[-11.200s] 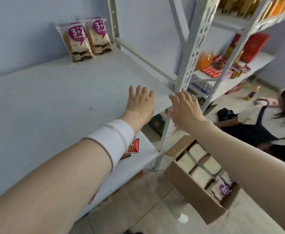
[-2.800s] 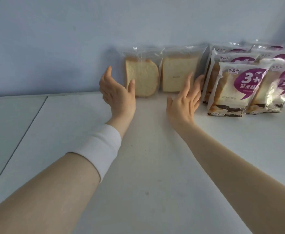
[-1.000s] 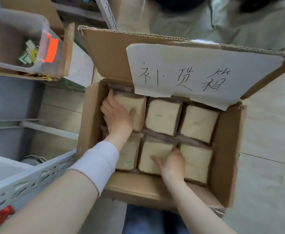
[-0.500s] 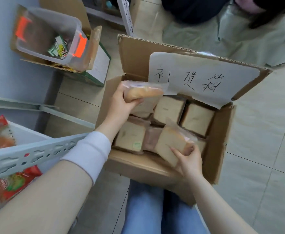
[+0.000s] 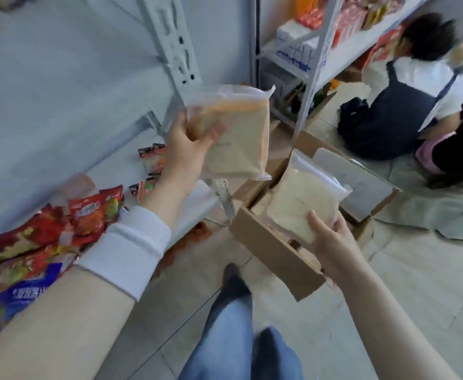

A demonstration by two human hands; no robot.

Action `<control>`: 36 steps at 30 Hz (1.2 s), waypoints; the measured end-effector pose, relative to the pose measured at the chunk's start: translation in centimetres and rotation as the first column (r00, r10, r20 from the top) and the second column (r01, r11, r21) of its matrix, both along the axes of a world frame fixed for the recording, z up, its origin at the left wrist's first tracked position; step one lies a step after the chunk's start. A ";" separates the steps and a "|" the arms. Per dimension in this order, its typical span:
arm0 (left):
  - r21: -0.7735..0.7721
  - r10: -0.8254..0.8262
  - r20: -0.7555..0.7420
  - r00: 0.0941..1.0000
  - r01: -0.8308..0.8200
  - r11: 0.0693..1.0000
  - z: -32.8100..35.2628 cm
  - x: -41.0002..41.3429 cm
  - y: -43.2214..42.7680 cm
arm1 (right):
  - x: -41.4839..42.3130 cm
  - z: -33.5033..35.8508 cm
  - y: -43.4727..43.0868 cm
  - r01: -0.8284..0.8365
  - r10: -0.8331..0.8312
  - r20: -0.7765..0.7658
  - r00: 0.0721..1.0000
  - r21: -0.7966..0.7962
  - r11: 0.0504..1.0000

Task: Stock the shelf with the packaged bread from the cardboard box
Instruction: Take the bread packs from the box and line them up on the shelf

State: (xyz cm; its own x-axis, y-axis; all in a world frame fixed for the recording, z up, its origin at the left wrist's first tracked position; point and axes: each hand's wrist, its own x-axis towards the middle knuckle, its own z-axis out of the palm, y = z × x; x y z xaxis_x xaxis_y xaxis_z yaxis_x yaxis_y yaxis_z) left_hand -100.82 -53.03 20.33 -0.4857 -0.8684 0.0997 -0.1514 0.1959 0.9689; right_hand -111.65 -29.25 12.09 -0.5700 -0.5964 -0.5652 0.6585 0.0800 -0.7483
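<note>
My left hand [image 5: 189, 144] grips a clear pack of sliced bread [image 5: 238, 138] by its left edge, held up in front of the white shelf upright [image 5: 175, 48]. My right hand [image 5: 332, 237] holds a second bread pack [image 5: 301, 204] from below, just above the open cardboard box [image 5: 268, 250] on the floor. More bread shows dimly inside the box under that pack. A paper sheet lies on the box's far flap [image 5: 353, 182].
The low white shelf [image 5: 197, 198] at left carries red and blue snack bags [image 5: 87, 215]. Another white rack [image 5: 318, 48] with goods stands at the back. A person [image 5: 406, 100] sits on the floor at right. My legs in jeans [image 5: 233, 330] are below.
Both hands have lifted their bread packs out of the box, and my view has swung up from the box toward the shelves.
</note>
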 end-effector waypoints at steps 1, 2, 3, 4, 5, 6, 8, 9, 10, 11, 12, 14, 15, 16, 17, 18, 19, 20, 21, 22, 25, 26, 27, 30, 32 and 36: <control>-0.029 0.037 -0.020 0.999 -0.037 0.999 2.5 2.5 -0.1 | 1.2 2.7 -0.9 -0.060 0.060 -0.028 0.998 -0.034 0.998; -0.068 0.076 -0.042 0.996 -0.079 0.995 5.0 4.9 -0.5 | 2.4 5.3 -1.9 -0.119 0.116 -0.064 0.991 -0.058 0.991; -0.111 0.113 -0.068 0.991 -0.121 0.986 7.3 7.3 -0.9 | 3.5 7.6 -3.1 -0.179 0.170 -0.110 0.979 -0.081 0.980; -0.148 0.147 -0.086 0.985 -0.159 0.976 9.4 9.6 -1.5 | 4.7 9.8 -4.4 -0.236 0.218 -0.163 0.962 -0.104 0.966; -0.178 0.180 -0.106 0.978 -0.197 0.964 11.2 12.0 -2.2 | 5.9 11.9 -5.9 -0.292 0.261 -0.215 0.941 -0.127 0.948; -0.203 0.216 -0.125 0.968 -0.238 0.950 12.7 14.2 -3.1 | 7.0 13.7 -7.4 -0.344 0.299 -0.265 0.917 -0.143 0.928; -0.235 0.289 -0.159 0.944 -0.320 0.918 15.1 18.8 -5.2 | 9.4 16.8 -11.0 -0.438 0.362 -0.354 0.862 -0.164 0.884; -0.238 0.322 -0.180 0.930 -0.359 0.903 16.0 21.1 -6.4 | 10.5 18.0 -12.9 -0.487 0.397 -0.393 0.830 -0.163 0.858; -0.240 0.353 -0.197 0.915 -0.394 0.887 16.6 23.4 -7.8 | 11.7 19.0 -15.1 -0.533 0.428 -0.433 0.793 -0.153 0.832; -0.245 0.382 -0.205 0.901 -0.425 0.871 16.9 25.6 -9.2 | 13.0 19.9 -17.5 -0.569 0.453 -0.473 0.756 -0.132 0.812; -0.248 0.416 -0.202 0.887 -0.457 0.854 16.9 27.7 -10.7 | 14.3 20.3 -20.0 -0.589 0.465 -0.510 0.724 -0.105 0.801; -0.220 0.490 -0.203 0.848 -0.527 0.821 16.1 31.4 -13.7 | 16.9 20.6 -25.1 -0.576 0.441 -0.565 0.698 -0.075 0.814; -0.187 0.526 -0.210 0.824 -0.562 0.806 15.4 33.0 -15.3 | 18.1 20.5 -27.7 -0.559 0.424 -0.583 0.693 -0.062 0.827; -0.152 0.560 -0.217 0.800 -0.594 0.790 14.6 34.3 -16.8 | 19.2 20.3 -30.3 -0.545 0.416 -0.596 0.686 -0.043 0.837; -0.123 0.592 -0.223 0.775 -0.625 0.771 13.8 35.3 -18.3 | 20.3 20.0 -32.7 -0.535 0.414 -0.602 0.682 -0.026 0.844; -0.106 0.620 -0.227 0.751 -0.652 0.751 13.2 36.2 -19.8 | 21.2 19.6 -35.1 -0.528 0.411 -0.611 0.676 -0.012 0.849; -0.096 0.641 -0.229 0.732 -0.673 0.734 12.7 36.8 -21.4 | 22.0 19.3 -37.4 -0.514 0.403 -0.624 0.669 0.004 0.858; -0.092 0.657 -0.232 0.717 -0.688 0.719 12.4 37.3 -23.1 | 22.8 19.1 -39.7 -0.498 0.393 -0.643 0.658 0.019 0.867; -0.087 0.670 -0.234 0.705 -0.701 0.708 12.2 37.7 -24.9 | 23.4 18.9 -42.1 -0.485 0.380 -0.661 0.647 0.027 0.874; -0.080 0.681 -0.235 0.694 -0.712 0.698 12.1 38.0 -26.8 | 24.1 18.8 -44.5 -0.480 0.367 -0.681 0.633 0.027 0.877; -0.076 0.704 -0.226 0.673 -0.733 0.676 12.1 38.5 -33.0 | 26.1 18.9 -52.0 -0.494 0.342 -0.748 0.569 0.022 0.869; -0.087 0.709 -0.221 0.670 -0.737 0.670 12.0 38.6 -35.1 | 26.7 18.8 -54.6 -0.504 0.334 -0.768 0.546 0.018 0.863; -0.100 0.716 -0.213 0.665 -0.744 0.661 11.8 38.7 -37.0 | 27.4 18.7 -57.0 -0.516 0.327 -0.788 0.521 0.015 0.857; -0.113 0.740 -0.202 0.642 -0.766 0.633 10.9 38.7 -42.4 | 29.3 18.1 -63.5 -0.512 0.300 -0.822 0.484 0.012 0.859; -0.104 0.762 -0.199 0.616 -0.786 0.609 10.1 38.6 -45.2 | 30.2 17.7 -66.5 -0.490 0.286 -0.835 0.471 0.022 0.871; -0.161 0.792 -0.191 0.580 -0.814 0.558 9.2 38.2 -48.6 | 31.3 17.0 -69.7 -0.402 0.238 -0.898 0.370 0.076 0.913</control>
State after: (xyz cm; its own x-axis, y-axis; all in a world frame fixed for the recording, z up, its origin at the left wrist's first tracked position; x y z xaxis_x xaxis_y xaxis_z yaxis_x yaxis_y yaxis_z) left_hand -62.59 -101.66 29.56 0.4230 -0.8442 0.3291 -0.2680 0.2304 0.9355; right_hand -80.35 -98.91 29.07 -0.4450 -0.8677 0.2216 -0.4151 -0.0194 -0.9096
